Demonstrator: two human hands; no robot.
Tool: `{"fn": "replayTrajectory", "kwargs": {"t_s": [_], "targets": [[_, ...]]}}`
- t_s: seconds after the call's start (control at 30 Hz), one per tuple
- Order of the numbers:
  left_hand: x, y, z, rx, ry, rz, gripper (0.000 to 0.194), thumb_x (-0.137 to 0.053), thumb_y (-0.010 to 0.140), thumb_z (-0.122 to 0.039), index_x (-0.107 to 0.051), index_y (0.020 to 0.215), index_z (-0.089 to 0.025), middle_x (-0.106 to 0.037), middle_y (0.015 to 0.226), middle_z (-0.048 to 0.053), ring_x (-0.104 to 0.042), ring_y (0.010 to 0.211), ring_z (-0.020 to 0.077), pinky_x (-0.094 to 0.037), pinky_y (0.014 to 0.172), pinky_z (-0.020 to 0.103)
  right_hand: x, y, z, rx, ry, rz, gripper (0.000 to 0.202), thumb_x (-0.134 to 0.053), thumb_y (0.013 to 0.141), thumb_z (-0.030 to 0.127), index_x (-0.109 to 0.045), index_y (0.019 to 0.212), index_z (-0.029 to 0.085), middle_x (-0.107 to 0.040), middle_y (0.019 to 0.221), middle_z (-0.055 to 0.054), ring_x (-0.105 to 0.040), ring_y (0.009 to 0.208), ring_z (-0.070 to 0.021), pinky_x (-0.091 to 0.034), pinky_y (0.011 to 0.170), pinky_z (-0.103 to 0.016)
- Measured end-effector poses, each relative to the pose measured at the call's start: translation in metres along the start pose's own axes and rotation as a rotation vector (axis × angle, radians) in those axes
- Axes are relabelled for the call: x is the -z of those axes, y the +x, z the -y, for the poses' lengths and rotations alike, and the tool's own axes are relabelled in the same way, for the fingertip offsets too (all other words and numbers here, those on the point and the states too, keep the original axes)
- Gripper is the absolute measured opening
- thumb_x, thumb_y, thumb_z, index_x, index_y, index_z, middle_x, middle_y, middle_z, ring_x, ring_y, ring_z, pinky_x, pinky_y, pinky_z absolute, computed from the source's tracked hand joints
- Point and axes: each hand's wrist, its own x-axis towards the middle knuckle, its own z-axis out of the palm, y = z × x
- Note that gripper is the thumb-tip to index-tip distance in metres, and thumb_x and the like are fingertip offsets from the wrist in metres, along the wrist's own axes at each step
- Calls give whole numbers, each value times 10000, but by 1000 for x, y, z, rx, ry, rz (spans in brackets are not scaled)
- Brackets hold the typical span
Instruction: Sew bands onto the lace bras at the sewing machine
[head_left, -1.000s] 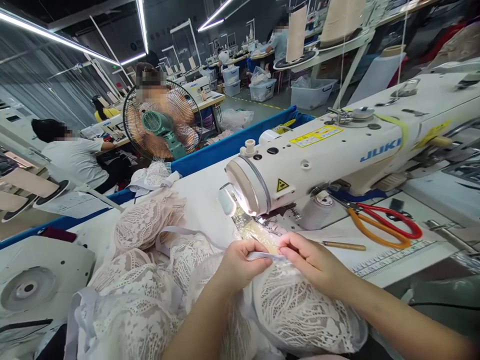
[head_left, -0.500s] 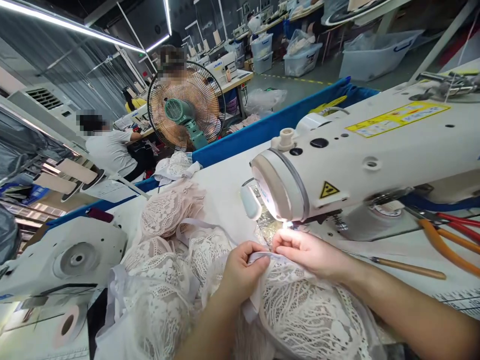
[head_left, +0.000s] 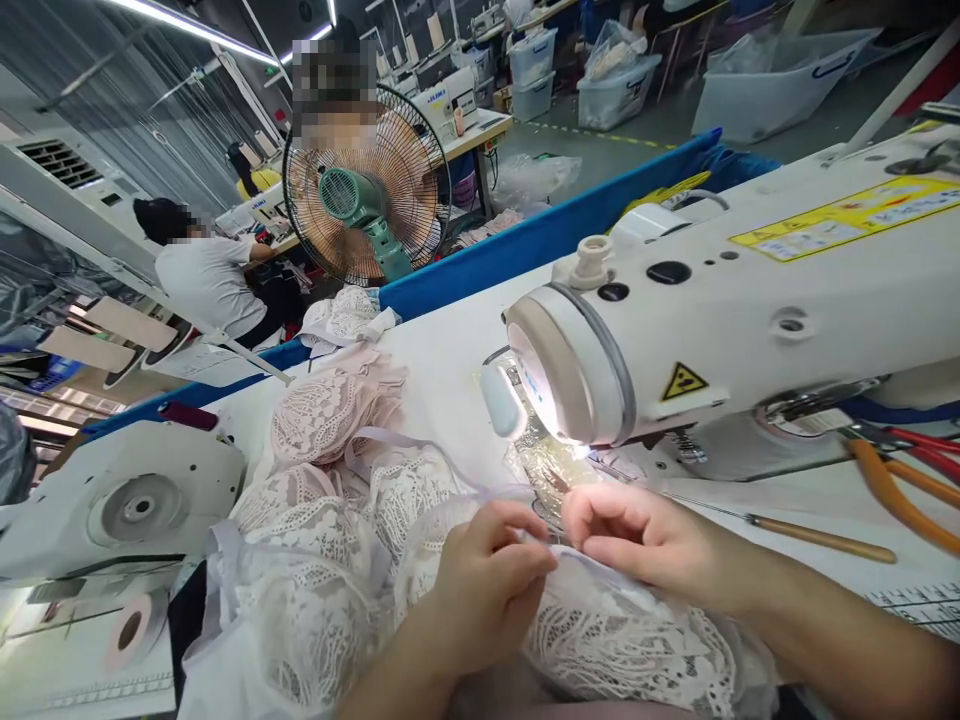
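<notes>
A white lace bra [head_left: 630, 645] lies bunched at the front edge of the sewing machine, its smooth pale edging running up between my hands. My right hand [head_left: 637, 540] pinches that edging just in front of the lit needle area. Close beside it on the left, my left hand [head_left: 495, 580] has its fingers curled and its thumb at the same edge; what lies between those fingertips is mostly hidden. The white sewing machine [head_left: 720, 300] reaches in from the right, its lamp shining just beyond my fingers.
More lace bras [head_left: 315, 590] are heaped to the left, with a pinkish lace pile [head_left: 322, 400] behind. A wooden-handled tool [head_left: 825, 537] and orange-handled scissors [head_left: 892, 490] lie right. Another machine [head_left: 142, 500] stands left. Beyond the blue cloth edge [head_left: 525, 240] are a fan [head_left: 367, 190] and a seated person [head_left: 206, 275].
Both hands have come slightly down, and the bra's edge between them sits lower. My left fingers have curled in and turned. The whole view has shifted a little.
</notes>
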Motion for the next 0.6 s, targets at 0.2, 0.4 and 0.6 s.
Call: {"fn": "replayTrajectory", "kwargs": {"t_s": [0.2, 0.4, 0.6], "targets": [[9, 6, -20, 385, -200, 19, 77, -504, 760, -153, -557, 796, -196, -626, 781, 28, -558, 729, 152, -399, 660, 246, -6, -4, 6, 39, 38, -12, 212, -501, 784, 374, -483, 717, 174, -346, 583, 51, -288, 528, -87, -233, 486, -217], [5, 7, -50, 503, -182, -48, 16, -506, 755, -193, -491, 758, -191, -503, 618, -25, -431, 549, 104, -329, 508, 214, -13, -22, 32, 79, -47, -185, 185, -519, 760, 343, -487, 675, 182, -364, 598, 47, -309, 553, -96, -273, 507, -210], [0, -7, -68, 132, -214, -161, 66, -417, 840, -184, -466, 868, -216, -641, 997, 72, -587, 842, 151, -432, 711, 270, -28, -51, 58, 178, -161, -235, 197, -464, 797, 371, -488, 711, 195, -390, 611, 27, -354, 571, -115, -302, 501, -222]]}}
